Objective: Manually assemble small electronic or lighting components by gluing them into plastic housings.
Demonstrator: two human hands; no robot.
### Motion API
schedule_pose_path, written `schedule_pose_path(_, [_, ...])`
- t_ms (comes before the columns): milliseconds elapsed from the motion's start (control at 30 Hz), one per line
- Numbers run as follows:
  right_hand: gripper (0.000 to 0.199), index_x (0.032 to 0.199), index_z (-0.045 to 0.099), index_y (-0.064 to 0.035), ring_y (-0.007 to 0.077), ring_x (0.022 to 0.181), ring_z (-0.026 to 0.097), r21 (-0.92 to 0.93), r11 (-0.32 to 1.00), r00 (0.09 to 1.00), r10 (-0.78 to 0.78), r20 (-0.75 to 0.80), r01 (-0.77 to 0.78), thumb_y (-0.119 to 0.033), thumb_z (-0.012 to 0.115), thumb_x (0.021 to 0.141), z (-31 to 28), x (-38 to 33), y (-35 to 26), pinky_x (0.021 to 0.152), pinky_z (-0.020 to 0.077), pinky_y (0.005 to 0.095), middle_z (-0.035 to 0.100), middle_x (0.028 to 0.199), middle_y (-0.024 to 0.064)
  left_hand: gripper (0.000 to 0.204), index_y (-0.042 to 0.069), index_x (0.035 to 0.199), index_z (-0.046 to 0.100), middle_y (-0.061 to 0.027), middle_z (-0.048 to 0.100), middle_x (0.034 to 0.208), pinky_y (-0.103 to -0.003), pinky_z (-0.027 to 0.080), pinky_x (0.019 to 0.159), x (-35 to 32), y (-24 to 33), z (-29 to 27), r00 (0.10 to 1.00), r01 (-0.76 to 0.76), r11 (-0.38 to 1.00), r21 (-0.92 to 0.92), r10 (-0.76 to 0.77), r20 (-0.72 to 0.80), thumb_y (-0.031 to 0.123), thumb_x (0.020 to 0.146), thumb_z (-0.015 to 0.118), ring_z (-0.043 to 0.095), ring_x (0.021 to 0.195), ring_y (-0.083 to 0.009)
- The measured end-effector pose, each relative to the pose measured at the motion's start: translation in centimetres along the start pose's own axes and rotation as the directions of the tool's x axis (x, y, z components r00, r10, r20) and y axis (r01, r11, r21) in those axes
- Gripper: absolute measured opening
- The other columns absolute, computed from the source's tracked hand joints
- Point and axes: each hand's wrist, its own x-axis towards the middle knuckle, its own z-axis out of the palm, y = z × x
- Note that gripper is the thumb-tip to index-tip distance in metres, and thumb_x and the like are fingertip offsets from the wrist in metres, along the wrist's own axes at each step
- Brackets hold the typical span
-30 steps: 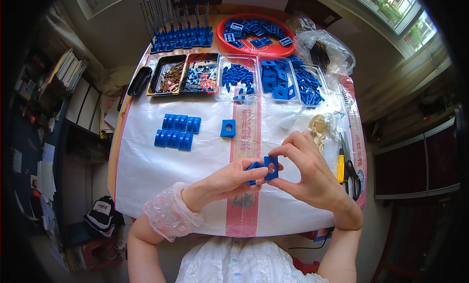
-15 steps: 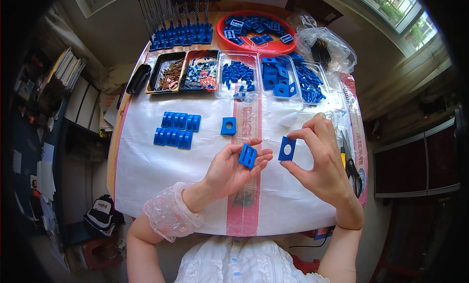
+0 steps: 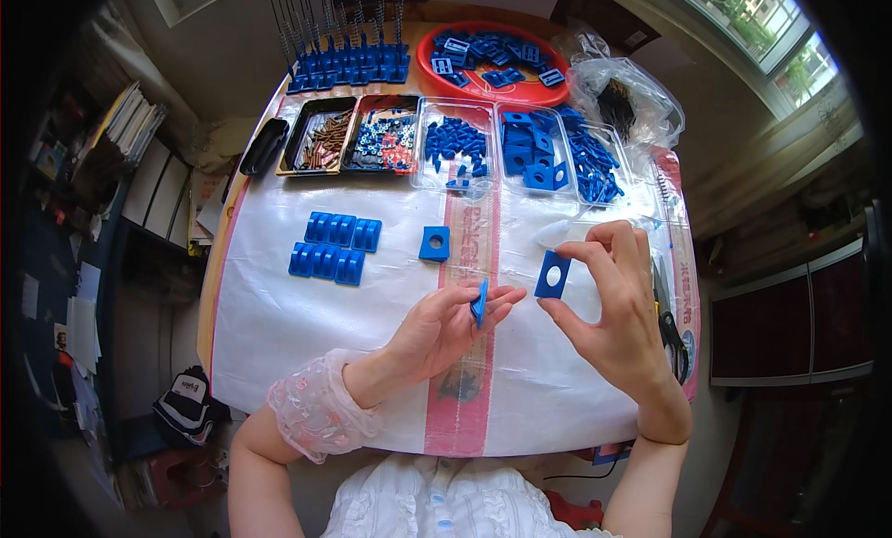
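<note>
Between the thumb and fingertips of my right hand (image 3: 609,306) is a flat blue plate with a round hole (image 3: 544,282), pinched at its upper and lower edges. My left hand (image 3: 437,329) grips a blue slotted plastic plate (image 3: 479,303), now seen nearly edge-on. The two pieces are apart. On the table beyond my left hand lies another blue plate with a hole (image 3: 434,243). Several ridged blue parts (image 3: 333,247) sit in two rows to the left.
Trays of brown screws (image 3: 325,143), nuts (image 3: 383,143), small blue pieces (image 3: 455,140) and holed plates (image 3: 531,148) line the back. Behind them stand blue bases with springs (image 3: 348,66) and a red basin (image 3: 520,94). Black-handled scissors (image 3: 674,338) lie at right.
The slotted plate in my left hand has turned from face-up to nearly edge-on, under my thumb. My right hand has shifted slightly right, still pinching the holed plate.
</note>
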Motion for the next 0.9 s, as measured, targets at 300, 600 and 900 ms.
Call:
schedule_pose_path(300, [0.048,0.111,0.064,-0.0037,0.0309,0.106,0.049,0.010,1.000,1.000,-0.015,0.012,0.015,-0.007,0.087,0.069,0.3,-0.1,0.0,0.091,0.0425,0.0400,0.048,0.110,0.0139,0.047,-0.018,0.134,0.037,-0.0315,0.044,0.142,-0.038,0.051,0.111,0.1,-0.3,-0.8,1.000,0.012,0.991,-0.134,-0.011,0.007,0.019,0.105,0.039,0.052,0.133,-0.0377])
schedule_pose_path(600, [0.049,0.113,0.064,-0.0039,0.0306,0.108,0.049,0.019,0.999,1.000,-0.029,0.000,0.029,-0.007,0.087,0.070,-0.2,-0.3,-0.4,0.091,0.0428,0.0405,0.049,0.111,0.0139,0.042,-0.015,0.125,0.047,-0.0318,0.050,0.136,-0.037,0.054,0.108,0.4,-0.6,-1.5,0.998,-0.063,0.984,-0.168,0.064,0.002,0.022,0.109,0.033,0.053,0.132,-0.0387])
schedule_pose_path(900, [0.049,0.113,0.064,-0.0039,0.0307,0.108,0.049,0.008,0.999,0.999,-0.033,-0.002,0.033,-0.008,0.088,0.070,-0.1,-0.4,-0.4,0.092,0.0432,0.0405,0.049,0.112,0.0140,0.042,-0.012,0.124,0.052,-0.0301,0.053,0.140,-0.022,0.057,0.098,-0.2,0.3,-0.9,0.994,-0.106,0.994,-0.001,0.106,0.005,0.024,0.101,0.054,0.067,0.117,-0.0203])
